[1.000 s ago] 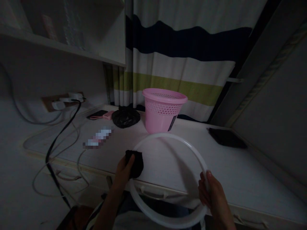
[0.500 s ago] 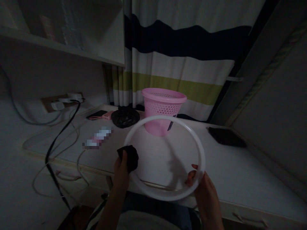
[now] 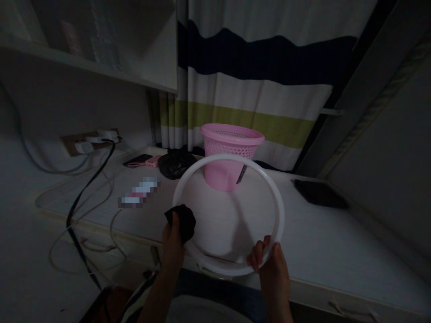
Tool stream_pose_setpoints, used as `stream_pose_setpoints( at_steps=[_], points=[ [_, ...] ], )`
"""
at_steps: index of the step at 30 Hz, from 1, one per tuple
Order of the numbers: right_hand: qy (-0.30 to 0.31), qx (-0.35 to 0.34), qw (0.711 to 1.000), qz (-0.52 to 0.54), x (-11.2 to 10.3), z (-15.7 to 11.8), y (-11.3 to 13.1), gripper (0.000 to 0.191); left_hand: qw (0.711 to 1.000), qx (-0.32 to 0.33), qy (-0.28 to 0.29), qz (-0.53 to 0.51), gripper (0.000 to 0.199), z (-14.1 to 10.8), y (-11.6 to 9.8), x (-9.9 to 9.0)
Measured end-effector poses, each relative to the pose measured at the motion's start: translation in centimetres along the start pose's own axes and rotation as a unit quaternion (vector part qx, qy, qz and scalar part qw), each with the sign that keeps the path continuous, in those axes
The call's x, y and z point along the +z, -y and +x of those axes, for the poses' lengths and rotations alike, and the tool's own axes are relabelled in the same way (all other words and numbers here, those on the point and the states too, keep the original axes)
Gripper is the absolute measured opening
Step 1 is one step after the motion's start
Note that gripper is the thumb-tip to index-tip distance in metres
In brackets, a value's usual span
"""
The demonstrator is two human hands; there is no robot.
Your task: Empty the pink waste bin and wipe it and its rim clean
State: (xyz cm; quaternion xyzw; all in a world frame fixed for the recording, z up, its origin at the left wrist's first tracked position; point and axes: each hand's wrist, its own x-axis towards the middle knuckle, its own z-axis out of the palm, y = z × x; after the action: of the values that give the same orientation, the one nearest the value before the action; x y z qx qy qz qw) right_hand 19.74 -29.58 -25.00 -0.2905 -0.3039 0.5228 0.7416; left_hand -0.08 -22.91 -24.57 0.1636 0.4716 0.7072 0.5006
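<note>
A large white ring [image 3: 279, 202] is tilted up in front of me over the front edge of the desk. My right hand [image 3: 271, 264] grips its lower right, fingers inside the ring and thumb outside. In my left hand [image 3: 173, 244] is a bunched black cloth [image 3: 185, 223], held against the ring's left side; it hides that stretch of the rim. Behind the ring a pink basket [image 3: 224, 175] with a perforated upper wall stands upright on the desk. The ring's top edge crosses in front of the basket.
On the white desk [image 3: 319, 242] a crumpled black bag [image 3: 177, 165] lies left of the basket, near a pink item with a strap [image 3: 151, 161]. A blurred-out phone-like object [image 3: 139, 192] has a cable. A dark flat object [image 3: 319, 194] lies at right. Cords [image 3: 79, 202] hang at left.
The right hand has moved left and slightly down along the ring. The ring has shifted a little up and left, while the left hand with the black cloth stays nearly in place.
</note>
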Motion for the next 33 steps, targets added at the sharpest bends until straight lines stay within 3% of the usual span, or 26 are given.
stream_pose_setpoints(
  at_steps=[4,10,14,17,23,29,33],
  points=[
    [-0.005,0.013,0.998,-0.061,-1.4,0.8,1.4,0.034,0.998,0.020,0.010,0.054,0.047,0.2,-0.3,-0.5],
    [-0.053,0.055,0.978,-0.193,-2.9,1.1,4.0,0.040,0.985,0.044,0.088,0.145,0.061,1.5,0.2,-1.7],
    [-0.054,0.078,0.977,-0.190,-3.4,1.5,4.5,0.038,0.980,0.029,0.115,0.158,0.061,2.2,0.3,-2.2],
    [-0.040,0.080,0.986,-0.143,-3.6,1.6,4.1,0.036,0.986,0.035,0.107,0.126,0.061,2.2,0.2,-2.2],
    [-0.025,0.005,0.993,-0.115,-3.0,1.3,3.1,0.032,0.996,0.013,0.063,0.059,0.051,1.5,0.0,-1.2],
    [0.011,0.025,0.998,-0.062,-0.4,0.4,-0.2,0.034,0.999,-0.022,-0.016,-0.038,0.038,0.0,-0.2,0.7],
    [0.017,0.026,0.999,-0.008,1.4,-0.6,-2.0,0.045,0.999,-0.012,-0.002,-0.034,0.047,-0.8,0.5,1.0]
  ],
)
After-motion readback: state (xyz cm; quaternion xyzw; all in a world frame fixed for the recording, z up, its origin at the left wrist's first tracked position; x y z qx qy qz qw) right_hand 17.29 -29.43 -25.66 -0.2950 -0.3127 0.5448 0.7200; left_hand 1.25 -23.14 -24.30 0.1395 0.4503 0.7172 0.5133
